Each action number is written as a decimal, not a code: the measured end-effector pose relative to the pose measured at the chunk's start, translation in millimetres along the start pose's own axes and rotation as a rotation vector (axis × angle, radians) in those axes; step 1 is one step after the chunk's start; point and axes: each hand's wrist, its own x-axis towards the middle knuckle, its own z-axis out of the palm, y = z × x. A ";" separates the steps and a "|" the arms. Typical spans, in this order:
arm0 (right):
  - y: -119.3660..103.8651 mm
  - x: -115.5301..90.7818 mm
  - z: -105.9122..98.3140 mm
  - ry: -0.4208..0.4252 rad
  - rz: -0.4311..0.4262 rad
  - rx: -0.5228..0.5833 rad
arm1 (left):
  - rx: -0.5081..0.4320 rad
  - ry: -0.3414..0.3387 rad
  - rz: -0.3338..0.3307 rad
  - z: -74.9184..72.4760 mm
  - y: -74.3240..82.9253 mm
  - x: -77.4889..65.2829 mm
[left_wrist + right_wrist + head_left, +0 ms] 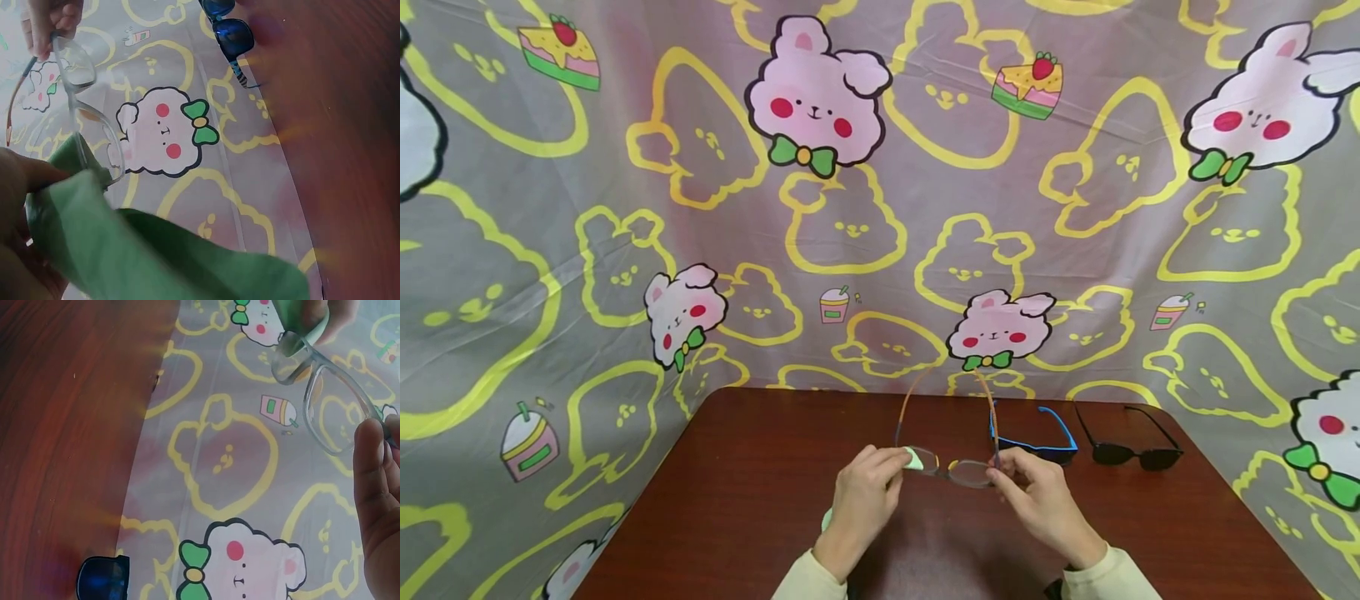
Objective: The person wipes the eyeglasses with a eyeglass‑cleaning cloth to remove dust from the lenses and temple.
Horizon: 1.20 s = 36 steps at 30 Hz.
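A pair of clear-framed eyeglasses [972, 473] with orange-brown temples is held up above the table, temples pointing away from me. My left hand [863, 498] pinches a light green cloth [125, 244] around the left lens, covering its outer part; the cloth's loose end hangs below that hand. At the other end, my right hand [1043, 500] grips the frame near the right hinge between thumb and fingers. In the right wrist view the right thumb [370, 440] lies against the rim corner, and the cloth [300, 319] shows at the far lens.
Behind the right hand, blue-framed sunglasses [1036, 448] rest on the brown table [760, 467]. Black sunglasses [1137, 454] lie to their right, temples open. A cartoon-printed curtain [865, 292] stands along the table's back and sides.
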 end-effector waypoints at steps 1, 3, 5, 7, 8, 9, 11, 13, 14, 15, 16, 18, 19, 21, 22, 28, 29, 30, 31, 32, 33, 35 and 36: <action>-0.9 0.4 -0.1 0.003 -0.001 -0.001 | 0.003 -0.006 0.007 0.1 0.0 -0.2; -2.8 1.1 -0.8 0.007 0.002 0.003 | 0.007 -0.024 0.012 -0.5 0.7 -0.4; -3.9 1.7 -1.4 0.014 -0.008 0.012 | 0.015 -0.041 0.025 -0.7 1.1 -0.9; -5.0 2.3 -2.1 0.025 -0.015 0.016 | 0.025 -0.060 0.041 -0.7 1.3 -1.7; -5.2 2.4 -2.3 0.034 -0.023 0.021 | 0.033 -0.067 0.054 -0.6 1.2 -2.2; -5.3 2.6 -2.2 0.045 -0.035 0.024 | 0.041 -0.073 0.066 -0.3 1.0 -2.7; -5.3 3.0 -1.8 0.067 -0.061 0.030 | 0.057 -0.075 0.098 0.3 0.4 -3.8; -4.7 3.4 -0.9 0.098 -0.100 0.033 | 0.073 -0.072 0.126 1.0 0.0 -4.5; -4.3 3.6 -0.5 0.113 -0.122 0.033 | 0.080 -0.070 0.136 1.3 -0.3 -4.8; -4.1 3.9 0.0 0.127 -0.140 0.031 | 0.083 -0.069 0.145 1.4 -0.2 -4.7; -4.4 4.4 0.3 0.141 -0.158 0.027 | 0.087 -0.067 0.154 1.5 -0.2 -4.7; -6.4 5.6 0.6 0.164 -0.192 0.021 | 0.087 -0.068 0.164 1.3 0.1 -4.4; -8.6 6.4 0.4 0.171 -0.203 0.015 | 0.087 -0.066 0.167 1.1 0.3 -4.2; -15.3 8.7 -0.1 0.180 -0.227 0.020 | 0.083 -0.060 0.171 0.7 0.9 -3.4; -19.3 10.0 -0.6 0.182 -0.238 0.023 | 0.082 -0.057 0.171 0.7 1.0 -3.1; -38.3 16.2 -3.3 0.185 -0.285 0.040 | 0.071 -0.053 0.155 1.4 4.4 -2.4; -39.5 16.6 -3.4 0.186 -0.289 0.038 | 0.067 -0.056 0.150 1.4 5.4 -2.6; -40.1 16.7 -3.5 0.187 -0.292 0.034 | 0.062 -0.060 0.145 1.4 6.5 -2.7; -40.3 16.6 -3.4 0.189 -0.294 0.028 | 0.058 -0.064 0.141 1.4 7.5 -2.8; -40.3 16.3 -3.3 0.191 -0.294 0.022 | 0.057 -0.064 0.141 1.5 8.3 -2.8; -40.1 16.0 -3.2 0.194 -0.294 0.015 | 0.056 -0.063 0.142 1.6 9.0 -2.8; -39.5 15.6 -3.1 0.197 -0.296 0.007 | 0.056 -0.053 0.152 2.0 10.1 -2.5; -39.3 15.5 -3.0 0.199 -0.297 0.004 | 0.056 -0.048 0.157 2.3 10.6 -2.4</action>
